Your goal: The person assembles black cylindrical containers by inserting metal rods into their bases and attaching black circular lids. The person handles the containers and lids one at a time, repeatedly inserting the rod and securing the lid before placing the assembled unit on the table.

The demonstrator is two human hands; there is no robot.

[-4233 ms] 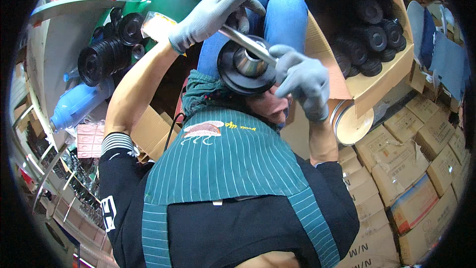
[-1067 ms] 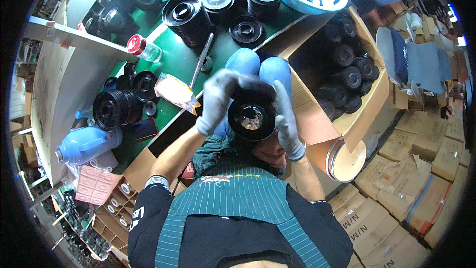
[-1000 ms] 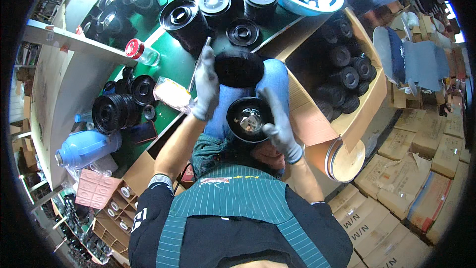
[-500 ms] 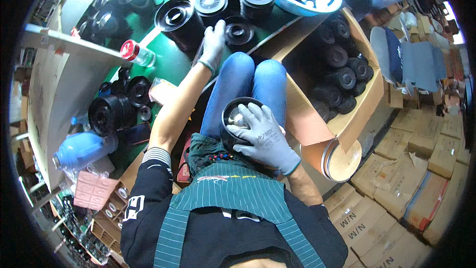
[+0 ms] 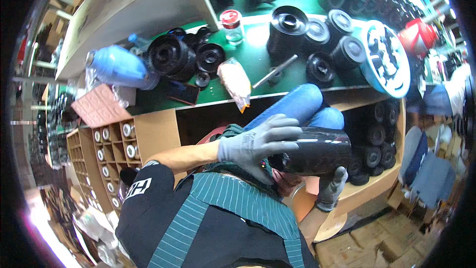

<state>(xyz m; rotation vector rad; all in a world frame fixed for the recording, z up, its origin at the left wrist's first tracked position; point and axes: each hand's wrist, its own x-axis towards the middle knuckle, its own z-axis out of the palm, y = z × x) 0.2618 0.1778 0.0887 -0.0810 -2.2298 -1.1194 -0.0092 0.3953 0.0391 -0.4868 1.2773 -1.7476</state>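
Note:
A glossy black cylindrical canister (image 5: 317,150) lies on its side above my lap, its length running left to right. My right hand (image 5: 331,191), in a grey glove, supports it from below near the right end, thumb up and fingers partly hidden. At the canister's left end, my gloved left hand (image 5: 259,141) has its fingers stretched and spread against or close to the black side; whether they touch cannot be told. A metal rod (image 5: 275,71) lies on the green table, beside a round black lid-like part (image 5: 320,67).
Several black canisters (image 5: 287,32) stand on the green table (image 5: 198,100) near a blue basin (image 5: 405,77) of small parts. A red-lidded jar (image 5: 232,29), plastic packet (image 5: 235,82) and blue bottle (image 5: 119,67) are further left. An open carton (image 5: 374,183) of black parts stands right.
The view has swung left. My left hand has come back from the table to the canister. The canister has tipped from upright onto its side, with my right hand now beneath it.

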